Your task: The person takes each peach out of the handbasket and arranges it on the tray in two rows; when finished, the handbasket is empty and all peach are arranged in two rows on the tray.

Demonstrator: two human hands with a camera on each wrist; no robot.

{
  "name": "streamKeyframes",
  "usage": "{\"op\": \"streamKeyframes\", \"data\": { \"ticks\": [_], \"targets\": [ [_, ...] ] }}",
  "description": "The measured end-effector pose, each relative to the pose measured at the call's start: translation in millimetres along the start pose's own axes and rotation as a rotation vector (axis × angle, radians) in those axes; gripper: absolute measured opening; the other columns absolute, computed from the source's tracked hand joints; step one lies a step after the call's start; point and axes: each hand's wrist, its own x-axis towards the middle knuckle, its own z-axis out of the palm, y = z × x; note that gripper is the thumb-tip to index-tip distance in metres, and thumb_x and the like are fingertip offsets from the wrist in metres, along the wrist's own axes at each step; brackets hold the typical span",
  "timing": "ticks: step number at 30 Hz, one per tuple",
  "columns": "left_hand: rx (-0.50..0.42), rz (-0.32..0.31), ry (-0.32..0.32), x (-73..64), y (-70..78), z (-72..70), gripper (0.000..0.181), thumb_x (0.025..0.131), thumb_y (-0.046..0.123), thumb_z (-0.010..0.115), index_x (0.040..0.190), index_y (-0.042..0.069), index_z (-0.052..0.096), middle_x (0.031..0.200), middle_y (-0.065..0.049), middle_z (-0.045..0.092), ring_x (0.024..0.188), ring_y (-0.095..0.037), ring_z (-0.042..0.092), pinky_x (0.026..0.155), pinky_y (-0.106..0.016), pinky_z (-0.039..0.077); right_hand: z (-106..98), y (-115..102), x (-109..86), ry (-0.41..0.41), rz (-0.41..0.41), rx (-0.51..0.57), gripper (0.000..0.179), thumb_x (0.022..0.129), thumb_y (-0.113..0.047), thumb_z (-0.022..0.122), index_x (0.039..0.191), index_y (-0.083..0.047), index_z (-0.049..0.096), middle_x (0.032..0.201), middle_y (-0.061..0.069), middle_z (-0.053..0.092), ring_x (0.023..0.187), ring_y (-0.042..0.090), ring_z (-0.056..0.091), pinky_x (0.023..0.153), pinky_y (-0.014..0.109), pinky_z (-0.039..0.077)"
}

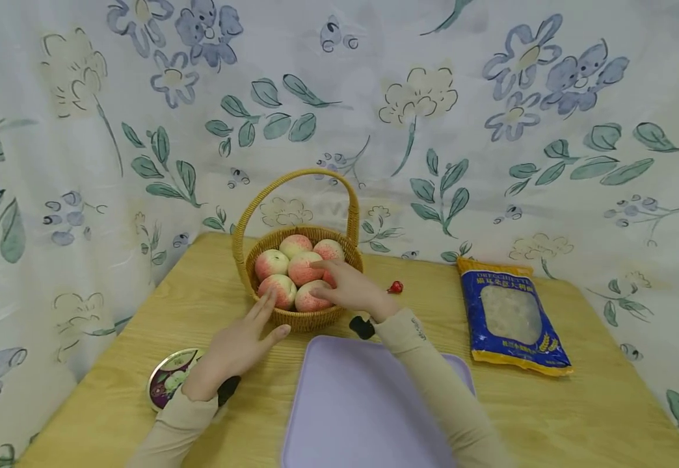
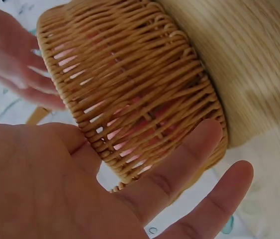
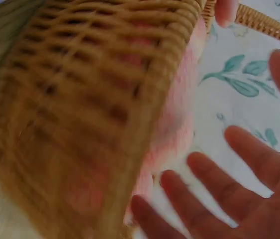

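Wide in grip, right hand (image 1: 354, 286) and left hand (image 1: 235, 346) stretch forward at the basket (image 1: 303, 320) of peaches (image 1: 301, 268).

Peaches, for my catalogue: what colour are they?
The peaches are pale cream with pinkish blush, clearest in the head view.

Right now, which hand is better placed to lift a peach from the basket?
Probably the right hand: in the head view it stretches over the peaches, thumb and fingers apart. The left hand reaches less far; the left wrist view shows two fingers outside the basket.
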Motion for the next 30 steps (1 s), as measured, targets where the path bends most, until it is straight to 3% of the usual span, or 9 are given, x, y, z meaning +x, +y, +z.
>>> {"op": "streamKeyframes", "data": {
  "ticks": [4,8,11,13,16,19,22,26,30],
  "targets": [
    [0.012,0.014,-0.019,3.6,5.3,2.2,0.077,0.099,0.059,0.036,0.156,0.011,0.015,0.163,-0.011,0.014,0.130,-0.045,0.048,0.080,-0.055,0.053,9.7,-4.1,11.2,-0.023,0.065,-0.029,0.052,0.092,-0.031,0.063,0.135,-0.004,0.053,0.142,0.018,0.048,0.126,0.031,0.052,0.105,0.045,0.043],
    [0.018,0.021,-0.023,8.1,8.6,2.9,0.078,0.099,0.059,0.037,0.156,0.013,0.012,0.164,-0.008,0.011,0.132,-0.044,0.046,0.074,-0.052,0.054,16.0,-10.0,16.1,-0.019,0.093,-0.119,0.046,0.088,-0.028,0.063,0.127,-0.002,0.058,0.134,0.022,0.050,0.101,0.028,0.062,0.090,0.041,0.052],
    [0.026,0.032,-0.012,12.4,9.5,0.3,0.078,0.099,0.058,0.037,0.157,0.013,0.011,0.165,-0.007,0.009,0.133,-0.043,0.045,0.072,-0.050,0.054,16.4,-17.0,20.5,-0.001,0.097,-0.174,0.036,0.087,-0.022,0.059,0.117,-0.002,0.060,0.131,0.027,0.044,0.082,0.026,0.061,0.078,0.040,0.053],
    [0.037,0.038,-0.004,15.9,9.5,-1.6,0.079,0.098,0.059,0.037,0.157,0.012,0.011,0.165,-0.008,0.009,0.133,-0.043,0.045,0.070,-0.049,0.054,16.0,-19.8,23.9,0.020,0.109,-0.188,0.032,0.085,-0.019,0.059,0.112,-0.001,0.061,0.130,0.028,0.043,0.078,0.025,0.059,0.075,0.039,0.053],
    [0.051,0.038,0.001,18.5,8.9,-3.4,0.080,0.098,0.060,0.037,0.157,0.012,0.010,0.164,-0.009,0.009,0.132,-0.044,0.045,0.069,-0.049,0.054,18.0,-17.7,28.7,0.062,0.132,-0.152,0.032,0.082,-0.018,0.062,0.110,-0.001,0.063,0.126,0.024,0.049,0.089,0.025,0.059,0.081,0.039,0.053],
    [0.055,0.031,0.013,17.6,6.5,-0.3,0.080,0.098,0.059,0.039,0.157,0.012,0.011,0.164,-0.009,0.011,0.129,-0.044,0.048,0.072,-0.051,0.053,23.1,-9.6,29.1,0.097,0.141,-0.034,0.041,0.079,-0.022,0.067,0.115,-0.002,0.064,0.123,0.018,0.055,0.106,0.026,0.057,0.091,0.040,0.051],
    [0.062,0.023,0.014,14.8,3.1,5.2,0.079,0.098,0.059,0.039,0.157,0.012,0.012,0.163,-0.009,0.013,0.125,-0.044,0.053,0.071,-0.050,0.053,25.9,-0.3,23.1,0.146,0.138,0.153,0.048,0.081,-0.025,0.068,0.124,-0.005,0.061,0.129,0.015,0.056,0.117,0.026,0.054,0.097,0.040,0.048],
    [0.053,0.005,-0.007,10.8,-0.6,8.4,0.079,0.099,0.059,0.037,0.157,0.013,0.011,0.164,-0.009,0.012,0.124,-0.045,0.053,0.072,-0.051,0.053,19.9,8.1,7.4,0.210,0.090,0.516,0.043,0.092,-0.020,0.058,0.134,-0.011,0.055,0.144,0.009,0.049,0.125,0.029,0.052,0.098,0.042,0.047],
    [0.035,-0.004,0.002,6.2,-4.8,7.1,0.079,0.099,0.058,0.038,0.157,0.013,0.010,0.164,-0.010,0.010,0.126,-0.046,0.050,0.077,-0.056,0.052,14.9,14.6,-12.2,0.154,0.001,0.889,0.040,0.099,-0.018,0.040,0.136,-0.013,0.052,0.151,0.010,0.038,0.124,0.031,0.052,0.090,0.044,0.053]
  ]
}}
